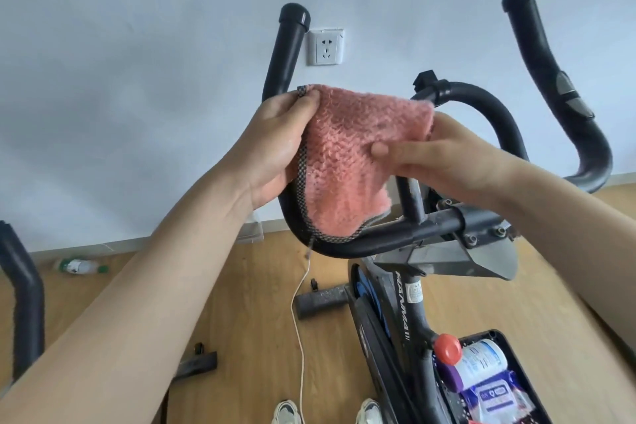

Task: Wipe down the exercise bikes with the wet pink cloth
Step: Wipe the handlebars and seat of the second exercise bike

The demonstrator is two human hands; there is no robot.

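A plastic bottle (81, 266) lies on the floor (241, 320) by the wall (137, 79) at our left. Our left hand (275, 144) pinches the pink cloth (347, 162) at its top corner. Our right hand (444, 155) pinches the opposite edge, spreading it in front of the handlebar (361, 244). At lower right, a black basket (509, 348) holds a white bottle (481, 361) and a wipes pack (492, 396).

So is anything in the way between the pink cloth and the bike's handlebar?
No, nothing visible. The left hand and right hand both hold the pink cloth, and it hangs right in front of the black handlebar, its bottom edge down at the bar.
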